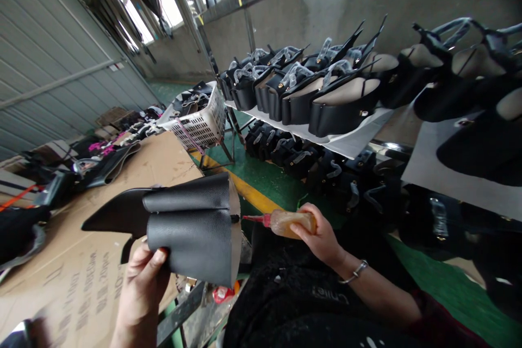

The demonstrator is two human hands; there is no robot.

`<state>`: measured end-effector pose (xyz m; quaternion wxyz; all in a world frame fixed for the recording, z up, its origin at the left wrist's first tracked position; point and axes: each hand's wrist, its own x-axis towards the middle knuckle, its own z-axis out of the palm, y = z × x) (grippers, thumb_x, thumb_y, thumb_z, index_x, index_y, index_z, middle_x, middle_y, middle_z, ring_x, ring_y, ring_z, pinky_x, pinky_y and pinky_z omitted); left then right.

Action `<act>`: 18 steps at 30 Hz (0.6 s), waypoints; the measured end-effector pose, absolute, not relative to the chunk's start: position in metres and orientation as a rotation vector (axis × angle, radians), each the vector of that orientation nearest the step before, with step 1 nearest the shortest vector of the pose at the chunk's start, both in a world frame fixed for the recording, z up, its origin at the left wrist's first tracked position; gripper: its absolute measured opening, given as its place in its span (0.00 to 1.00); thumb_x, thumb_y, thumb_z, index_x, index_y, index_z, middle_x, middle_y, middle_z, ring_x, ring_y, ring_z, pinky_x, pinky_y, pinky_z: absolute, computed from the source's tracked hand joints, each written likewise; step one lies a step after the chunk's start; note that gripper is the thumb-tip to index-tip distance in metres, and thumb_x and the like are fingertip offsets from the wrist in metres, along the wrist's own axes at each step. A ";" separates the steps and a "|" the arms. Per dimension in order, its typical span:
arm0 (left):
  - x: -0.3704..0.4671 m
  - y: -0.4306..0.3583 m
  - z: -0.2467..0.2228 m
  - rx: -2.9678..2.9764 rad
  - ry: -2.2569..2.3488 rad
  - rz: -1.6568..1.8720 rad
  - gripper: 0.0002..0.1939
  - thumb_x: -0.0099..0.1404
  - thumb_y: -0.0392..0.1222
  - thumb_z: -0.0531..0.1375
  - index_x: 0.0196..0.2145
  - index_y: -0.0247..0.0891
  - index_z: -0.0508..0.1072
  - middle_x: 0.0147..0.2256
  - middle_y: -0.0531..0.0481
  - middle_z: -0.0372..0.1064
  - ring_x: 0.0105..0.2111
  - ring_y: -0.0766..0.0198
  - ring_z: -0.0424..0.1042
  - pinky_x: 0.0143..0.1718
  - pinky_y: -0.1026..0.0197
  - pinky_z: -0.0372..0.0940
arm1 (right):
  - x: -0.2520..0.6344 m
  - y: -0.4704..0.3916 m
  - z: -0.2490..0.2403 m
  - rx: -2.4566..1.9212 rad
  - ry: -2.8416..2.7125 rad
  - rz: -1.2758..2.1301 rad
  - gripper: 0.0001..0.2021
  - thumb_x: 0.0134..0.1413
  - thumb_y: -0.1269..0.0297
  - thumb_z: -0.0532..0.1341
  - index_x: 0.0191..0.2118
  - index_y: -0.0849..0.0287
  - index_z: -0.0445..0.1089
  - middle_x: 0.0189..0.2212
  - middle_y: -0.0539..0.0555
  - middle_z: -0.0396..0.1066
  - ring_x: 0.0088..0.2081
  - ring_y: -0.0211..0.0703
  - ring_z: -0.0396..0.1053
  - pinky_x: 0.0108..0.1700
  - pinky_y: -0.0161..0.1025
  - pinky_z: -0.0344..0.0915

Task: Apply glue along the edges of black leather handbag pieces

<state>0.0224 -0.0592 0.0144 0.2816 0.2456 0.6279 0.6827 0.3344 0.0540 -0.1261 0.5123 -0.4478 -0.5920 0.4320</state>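
Left fingers (160, 256) pinch a folded black leather-textured piece (191, 236), which I judge light, pliable and best held at this lower left edge, over the brown cardboard sheet (169, 159), while right fingers (313, 210) wrap a translucent amber, red-nozzled bottle (282, 222).

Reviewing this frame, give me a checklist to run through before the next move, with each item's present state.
1. Left hand grips the black piece: ok, thumb on its outer face.
2. Right hand holds the bottle: ok.
3. Red nozzle points toward the piece's pale-edged end: ok.
4. Nozzle tip apart from that end: cannot tell for certain; they appear very close.
5. Liquid at the tip: cannot tell, too small.
6. Bracelet clear of the piece: ok.
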 end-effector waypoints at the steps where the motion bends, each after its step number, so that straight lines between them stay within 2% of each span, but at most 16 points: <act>1: 0.023 -0.065 0.016 0.673 1.681 1.819 0.19 0.33 0.46 0.77 0.25 0.41 0.78 0.27 0.53 0.73 0.28 0.66 0.69 0.33 0.66 0.69 | 0.336 0.054 -0.127 -1.092 -1.388 1.075 0.13 0.45 0.60 0.65 0.37 0.55 0.65 0.30 0.50 0.68 0.31 0.43 0.67 0.33 0.39 0.67; 3: 0.027 -0.077 0.017 0.704 1.702 1.800 0.18 0.36 0.45 0.76 0.27 0.41 0.79 0.29 0.52 0.74 0.30 0.64 0.70 0.34 0.65 0.69 | 0.337 0.053 -0.127 -1.110 -1.331 1.160 0.14 0.44 0.59 0.66 0.37 0.54 0.65 0.29 0.49 0.67 0.30 0.43 0.66 0.32 0.38 0.68; 7: 0.042 -0.091 0.013 0.610 1.743 1.756 0.18 0.35 0.46 0.76 0.25 0.41 0.78 0.27 0.52 0.73 0.29 0.63 0.70 0.31 0.66 0.69 | 0.332 0.050 -0.126 -1.081 -1.317 1.269 0.14 0.45 0.58 0.65 0.36 0.54 0.64 0.27 0.47 0.65 0.27 0.41 0.65 0.29 0.36 0.67; 11: 0.056 -0.095 0.008 0.490 1.746 1.755 0.19 0.33 0.47 0.76 0.24 0.42 0.77 0.27 0.52 0.73 0.30 0.62 0.70 0.31 0.66 0.69 | 0.319 0.052 -0.131 -1.061 -1.304 1.252 0.14 0.44 0.57 0.66 0.36 0.54 0.65 0.27 0.48 0.66 0.28 0.41 0.66 0.31 0.37 0.68; 14: 0.057 -0.097 0.006 0.478 1.730 1.755 0.19 0.35 0.48 0.76 0.27 0.43 0.79 0.29 0.51 0.75 0.33 0.61 0.71 0.35 0.65 0.69 | 0.314 0.058 -0.138 -1.141 -1.139 1.277 0.17 0.41 0.55 0.68 0.37 0.54 0.64 0.27 0.48 0.67 0.29 0.43 0.67 0.33 0.40 0.69; 18: 0.057 -0.099 0.002 0.489 1.716 1.740 0.18 0.38 0.48 0.76 0.28 0.46 0.79 0.29 0.54 0.74 0.35 0.62 0.72 0.39 0.67 0.68 | 0.315 0.061 -0.139 -1.046 -0.741 1.524 0.21 0.42 0.51 0.69 0.39 0.53 0.64 0.31 0.50 0.72 0.33 0.47 0.72 0.37 0.45 0.72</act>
